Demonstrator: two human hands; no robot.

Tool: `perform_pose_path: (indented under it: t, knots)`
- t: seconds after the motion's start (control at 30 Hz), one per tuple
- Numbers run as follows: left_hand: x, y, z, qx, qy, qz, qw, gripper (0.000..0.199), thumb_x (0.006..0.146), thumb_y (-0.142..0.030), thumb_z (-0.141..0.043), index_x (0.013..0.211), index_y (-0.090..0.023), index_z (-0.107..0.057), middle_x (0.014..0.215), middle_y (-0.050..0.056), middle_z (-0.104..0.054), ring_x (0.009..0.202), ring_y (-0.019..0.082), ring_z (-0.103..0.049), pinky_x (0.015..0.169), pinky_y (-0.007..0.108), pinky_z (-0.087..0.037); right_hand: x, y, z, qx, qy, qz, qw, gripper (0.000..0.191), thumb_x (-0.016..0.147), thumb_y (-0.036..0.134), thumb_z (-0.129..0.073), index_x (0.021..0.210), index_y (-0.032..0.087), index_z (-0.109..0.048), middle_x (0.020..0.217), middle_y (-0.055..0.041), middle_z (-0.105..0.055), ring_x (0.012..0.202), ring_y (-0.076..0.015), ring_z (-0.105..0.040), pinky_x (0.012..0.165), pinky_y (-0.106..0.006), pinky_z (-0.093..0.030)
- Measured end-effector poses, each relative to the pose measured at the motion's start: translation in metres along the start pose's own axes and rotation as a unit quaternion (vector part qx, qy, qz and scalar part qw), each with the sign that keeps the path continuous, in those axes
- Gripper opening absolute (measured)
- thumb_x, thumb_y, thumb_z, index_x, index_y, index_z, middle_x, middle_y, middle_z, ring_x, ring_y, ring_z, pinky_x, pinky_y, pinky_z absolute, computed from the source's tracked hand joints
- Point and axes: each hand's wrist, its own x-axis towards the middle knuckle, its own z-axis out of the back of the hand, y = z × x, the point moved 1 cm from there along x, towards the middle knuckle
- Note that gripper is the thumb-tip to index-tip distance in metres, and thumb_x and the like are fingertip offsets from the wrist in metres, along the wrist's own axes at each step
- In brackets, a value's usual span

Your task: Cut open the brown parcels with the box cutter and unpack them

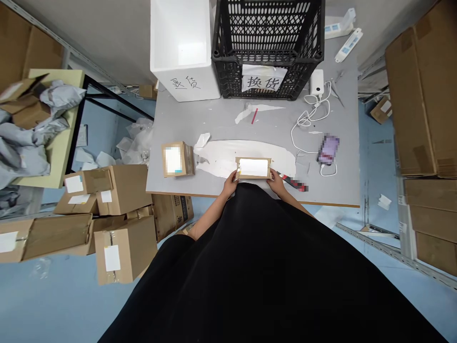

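Observation:
A small cardboard box (254, 176) with a white label lies at the table's front edge, between my two hands. My left hand (231, 184) grips its left end, fingers closed round the corner. At the right end, my right hand (276, 182) holds the box the same way. Just right of that hand lies a red and black cutter (295, 183). Under and behind the box is a white sheet (221, 155) on the grey table (171, 114). A second taped box (189, 159) with a label stands to the left.
A white bin (189, 83) and a black crate (264, 59) stand at the back. On the right are a phone (328, 149), a white cable and power strips (348, 45). Cartons (139, 243) are stacked on the floor at left, others at right (414, 105).

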Motion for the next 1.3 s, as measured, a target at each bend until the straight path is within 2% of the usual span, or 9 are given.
perform_pose_path:
  t: [0.2, 0.3, 0.57, 0.67, 0.77, 0.87, 1.0, 1.13, 1.3]
  knots:
    - [-0.003, -0.018, 0.001, 0.063, -0.028, -0.051, 0.996, 0.043, 0.090, -0.031, -0.058, 0.130, -0.015, -0.064, 0.129, 0.013, -0.066, 0.122, 0.025, -0.060, 0.107, 0.039, -0.047, 0.002, 0.011, 0.009, -0.124, -0.020, 0.050, 0.991, 0.040, 0.079, 0.048, -0.056, 0.101, 0.018, -0.069, 0.096, -0.0112, -0.070, 0.090, -0.0283, -0.065, 0.091, -0.047, -0.052]
    - [-0.006, -0.029, 0.006, 0.120, -0.037, -0.059, 0.990, 0.040, 0.092, -0.042, -0.058, 0.121, -0.017, -0.071, 0.118, 0.011, -0.070, 0.112, 0.026, -0.064, 0.103, 0.039, -0.048, 0.002, 0.018, 0.014, -0.171, -0.041, 0.074, 0.982, 0.043, 0.084, 0.057, -0.049, 0.088, 0.019, -0.068, 0.085, -0.0104, -0.067, 0.085, -0.0272, -0.062, 0.085, -0.042, -0.051]
    - [0.003, -0.035, 0.004, 0.177, -0.065, -0.022, 0.982, 0.043, 0.090, -0.054, -0.055, 0.094, -0.017, -0.078, 0.090, 0.003, -0.076, 0.096, 0.025, -0.066, 0.089, 0.033, -0.049, 0.012, 0.018, 0.005, -0.199, -0.038, -0.002, 0.979, 0.053, 0.085, 0.069, -0.042, 0.062, 0.022, -0.051, 0.062, -0.0050, -0.057, 0.068, -0.0223, -0.055, 0.070, -0.036, -0.046]
    - [0.007, -0.038, 0.003, 0.170, -0.078, -0.010, 0.982, 0.041, 0.089, -0.053, -0.057, 0.093, -0.018, -0.077, 0.093, 0.005, -0.076, 0.096, 0.025, -0.066, 0.090, 0.034, -0.048, 0.014, 0.013, 0.001, -0.169, -0.059, -0.007, 0.984, 0.053, 0.084, 0.071, -0.042, 0.067, 0.022, -0.056, 0.068, -0.0068, -0.062, 0.075, -0.0247, -0.058, 0.076, -0.038, -0.048]
    - [0.008, -0.039, 0.001, 0.138, -0.082, -0.002, 0.987, 0.037, 0.089, -0.050, -0.060, 0.097, -0.018, -0.075, 0.103, 0.008, -0.076, 0.100, 0.026, -0.066, 0.094, 0.035, -0.048, 0.011, 0.009, -0.001, -0.108, -0.056, -0.024, 0.992, 0.054, 0.086, 0.069, -0.039, 0.091, 0.022, -0.064, 0.096, -0.0105, -0.070, 0.095, -0.0279, -0.061, 0.090, -0.042, -0.049]
    - [0.007, -0.038, -0.002, 0.120, -0.078, 0.009, 0.990, 0.035, 0.092, -0.048, -0.057, 0.104, -0.018, -0.072, 0.110, 0.010, -0.074, 0.103, 0.024, -0.066, 0.095, 0.035, -0.048, 0.008, 0.006, -0.002, -0.030, -0.046, -0.075, 0.996, 0.051, 0.090, 0.063, -0.038, 0.110, 0.023, -0.062, 0.118, -0.0108, -0.067, 0.111, -0.0267, -0.060, 0.100, -0.043, -0.047]
    - [0.006, -0.035, -0.005, 0.135, -0.075, 0.020, 0.988, 0.036, 0.096, -0.045, -0.052, 0.118, -0.019, -0.065, 0.108, 0.010, -0.073, 0.102, 0.024, -0.066, 0.092, 0.035, -0.048, 0.007, 0.005, -0.004, 0.091, -0.024, -0.152, 0.984, 0.037, 0.091, 0.049, -0.043, 0.115, 0.025, -0.058, 0.118, -0.0074, -0.068, 0.105, -0.0225, -0.065, 0.093, -0.041, -0.054]
    - [0.007, -0.035, -0.003, 0.143, -0.053, -0.009, 0.988, 0.040, 0.097, -0.045, -0.049, 0.127, -0.021, -0.061, 0.108, 0.009, -0.072, 0.104, 0.025, -0.065, 0.094, 0.036, -0.047, 0.006, 0.010, -0.003, 0.123, -0.019, -0.175, 0.977, 0.035, 0.085, 0.037, -0.055, 0.118, 0.027, -0.059, 0.110, -0.0052, -0.071, 0.096, -0.0217, -0.068, 0.089, -0.040, -0.057]
    - [0.010, -0.031, 0.003, 0.098, -0.055, -0.019, 0.993, 0.039, 0.101, -0.044, -0.040, 0.122, -0.019, -0.062, 0.119, 0.010, -0.069, 0.113, 0.025, -0.061, 0.101, 0.039, -0.047, -0.001, 0.026, -0.003, 0.135, 0.020, -0.148, 0.980, 0.046, 0.090, 0.048, -0.052, 0.133, 0.031, -0.050, 0.115, -0.0044, -0.070, 0.104, -0.0205, -0.068, 0.094, -0.039, -0.056]
